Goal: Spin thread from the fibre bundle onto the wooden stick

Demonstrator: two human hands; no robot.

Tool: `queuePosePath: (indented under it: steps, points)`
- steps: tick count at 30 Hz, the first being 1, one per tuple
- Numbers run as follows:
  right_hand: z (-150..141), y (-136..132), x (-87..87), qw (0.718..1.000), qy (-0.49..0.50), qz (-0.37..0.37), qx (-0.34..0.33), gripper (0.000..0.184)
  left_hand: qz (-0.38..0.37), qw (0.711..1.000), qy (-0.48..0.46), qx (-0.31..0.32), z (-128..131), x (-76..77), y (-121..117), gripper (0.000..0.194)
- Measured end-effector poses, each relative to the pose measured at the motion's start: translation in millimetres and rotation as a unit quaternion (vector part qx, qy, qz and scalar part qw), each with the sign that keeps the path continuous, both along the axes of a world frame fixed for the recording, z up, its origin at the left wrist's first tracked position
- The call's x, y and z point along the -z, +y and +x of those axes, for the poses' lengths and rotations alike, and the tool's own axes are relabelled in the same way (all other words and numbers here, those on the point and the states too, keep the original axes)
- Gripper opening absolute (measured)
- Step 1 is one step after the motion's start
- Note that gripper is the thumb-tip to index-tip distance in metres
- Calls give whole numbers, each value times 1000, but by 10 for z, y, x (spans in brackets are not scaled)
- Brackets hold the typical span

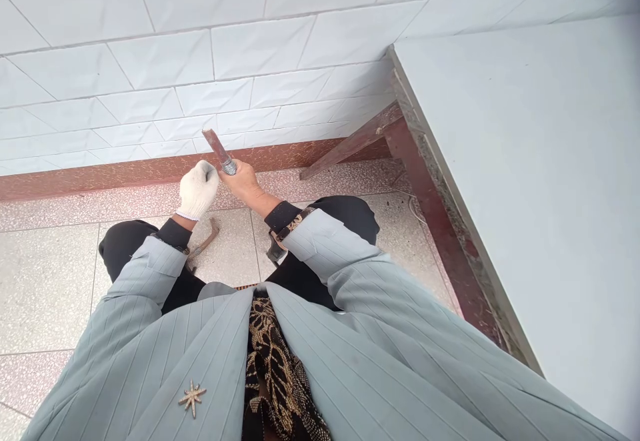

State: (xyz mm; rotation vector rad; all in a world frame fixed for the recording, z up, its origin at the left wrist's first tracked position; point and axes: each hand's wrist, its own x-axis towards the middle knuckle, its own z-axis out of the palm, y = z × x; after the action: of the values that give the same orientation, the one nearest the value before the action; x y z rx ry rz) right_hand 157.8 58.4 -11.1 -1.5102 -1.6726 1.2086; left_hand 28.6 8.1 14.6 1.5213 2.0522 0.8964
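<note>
My right hand (244,181), bare, is wrapped around a reddish-brown wooden stick (215,145). Grey metal wire (229,166) is coiled round the stick just above my fingers. The stick tilts up and to the left, and its lower part is hidden by the hand. Close beside it, my left hand (199,189) in a white knitted glove is closed in a fist. Whatever it may hold is hidden. Below, between my knees, a curved brownish tool (205,237) lies on the floor, partly covered by my left sleeve. A dark metal object (275,251) shows under my right wrist.
A white-tiled wall (165,61) with a brown skirting stands in front. On the right is a white-topped table (525,161) with a reddish wooden frame, its slanting brace (350,141) reaching down towards the wall. Speckled floor tiles (45,287) lie underneath.
</note>
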Motion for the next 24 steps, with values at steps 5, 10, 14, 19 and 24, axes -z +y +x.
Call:
queuePosePath:
  steps: [5, 10, 14, 19, 24]
  points:
    - [9, -5, 46, 999, -1, 40, -13, 19, 16, 996, -86, 8, 16, -12, 7, 12]
    - [16, 36, 39, 997, 53, 57, -10, 14, -56, 896, -440, -5, 118, -43, -31, 13]
    - [106, 108, -46, 991, 8, 124, -42, 18, -103, 809, -579, 14, 138, -112, -65, 22]
    - [209, 161, -141, 980, -15, 171, -104, 17, -121, 769, -627, 25, 110, -132, -84, 21]
    - [212, 200, -154, 978, -26, 181, -97, 25, -94, 788, -608, 31, 102, -98, -86, 17]
